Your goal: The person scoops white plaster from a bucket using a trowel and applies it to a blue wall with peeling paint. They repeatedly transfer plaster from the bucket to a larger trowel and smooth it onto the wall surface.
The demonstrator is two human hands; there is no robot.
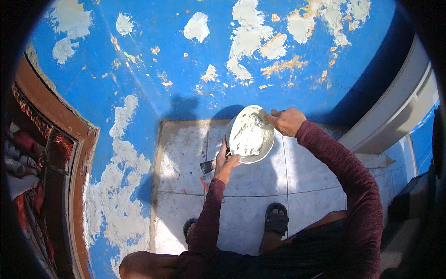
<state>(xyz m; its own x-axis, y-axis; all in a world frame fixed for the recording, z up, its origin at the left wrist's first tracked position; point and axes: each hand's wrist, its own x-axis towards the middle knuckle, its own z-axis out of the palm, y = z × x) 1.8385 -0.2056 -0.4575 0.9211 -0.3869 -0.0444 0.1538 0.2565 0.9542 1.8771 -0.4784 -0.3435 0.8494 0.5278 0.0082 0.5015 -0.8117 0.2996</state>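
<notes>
My left hand (225, 163) is wrapped round the lower left side of a round white bowl (267, 151), which is tilted so its inside shows. Thick white putty (251, 135) fills much of it, with a ridged, scooped surface. At the bowl's upper right rim, my right hand (287, 122) is closed, its fingers reaching just over the edge. Whether those fingers pinch a tool or the rim itself cannot be made out. Beside my left wrist shows a black-handled tool (207, 166), partly hidden by the hand; it seems to lie on the floor.
Ahead stands a blue wall (186, 69) with white putty patches (248, 37) and flaked spots. A brown-framed opening (86, 139) with metal bars is at left, a white frame (395, 102) at right. My sandalled feet (276, 218) stand on pale floor tiles (251, 186).
</notes>
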